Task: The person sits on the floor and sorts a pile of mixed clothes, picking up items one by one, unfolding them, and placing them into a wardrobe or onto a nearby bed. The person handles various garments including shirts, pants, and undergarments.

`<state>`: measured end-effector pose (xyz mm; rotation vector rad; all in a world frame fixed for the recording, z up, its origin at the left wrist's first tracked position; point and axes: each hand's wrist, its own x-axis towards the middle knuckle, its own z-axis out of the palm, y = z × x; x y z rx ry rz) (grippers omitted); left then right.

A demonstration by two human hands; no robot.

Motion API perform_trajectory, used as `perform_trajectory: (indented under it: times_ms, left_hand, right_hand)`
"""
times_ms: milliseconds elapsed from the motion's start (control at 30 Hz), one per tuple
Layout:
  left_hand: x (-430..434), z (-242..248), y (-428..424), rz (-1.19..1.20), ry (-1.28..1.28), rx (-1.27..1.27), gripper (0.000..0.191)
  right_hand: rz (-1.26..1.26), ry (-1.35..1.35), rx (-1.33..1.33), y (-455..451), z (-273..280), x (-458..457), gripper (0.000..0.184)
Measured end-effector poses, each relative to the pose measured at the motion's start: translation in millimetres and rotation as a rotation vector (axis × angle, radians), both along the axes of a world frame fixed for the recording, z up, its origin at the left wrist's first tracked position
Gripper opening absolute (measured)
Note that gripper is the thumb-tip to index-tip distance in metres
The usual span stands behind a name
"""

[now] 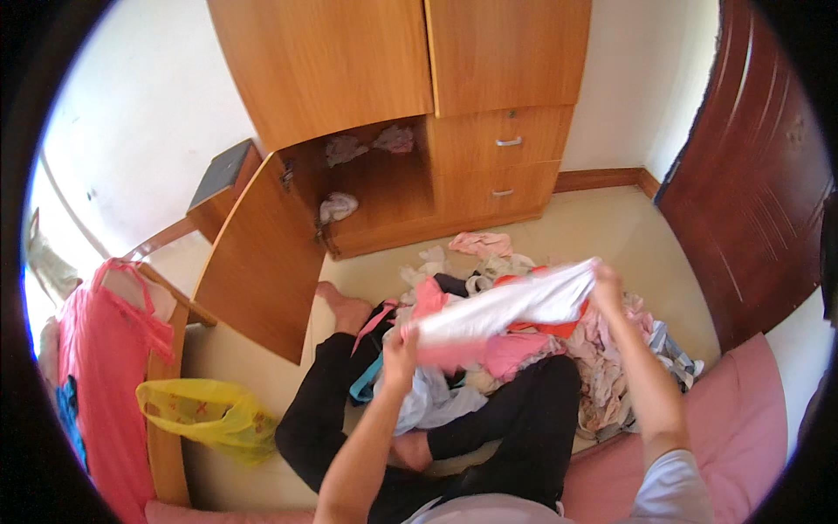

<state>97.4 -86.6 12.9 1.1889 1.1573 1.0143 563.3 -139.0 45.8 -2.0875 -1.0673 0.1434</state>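
A white garment with a pink part is stretched between my two hands, blurred by motion. My left hand grips its near left end. The far right end is pinched in my right hand, held higher in the picture. Beneath it, a loose heap of clothes lies on the floor in front of me and around my legs. In the heap are a pink ruffled garment, a pale blue garment and pale pink crumpled clothing. What exactly the held garment is, I cannot tell.
A wooden wardrobe stands ahead, its lower door swung out; crumpled cloths lie inside. To the left are a yellow plastic bag and a pink garment over a wooden frame. A dark red door is at right.
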Motion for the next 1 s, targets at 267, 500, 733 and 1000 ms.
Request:
perform_trajectory:
  times_ms: [267, 500, 733, 1000]
  left_hand:
    - [-14, 104, 46, -0.191, -0.107, 0.268, 0.039]
    - [-86, -46, -85, -0.001, 1.132, 0.263, 0.064]
    - [-119, -95, -94, 0.083, 0.658, 0.160, 0.023]
    - [-196, 76, -17, 0.321, -0.313, 0.078, 0.023]
  right_hand:
    - [-0.046, 0.566, 0.857, -8, 102, 75, 0.036]
    - [-0.269, -0.671, 0.004, -138, 22, 69, 0.053]
    - [0.716, -0.189, -0.014, -87, -76, -243, 0.090]
    - [0.888, 0.378, -0.030, 87, -39, -309, 0.033]
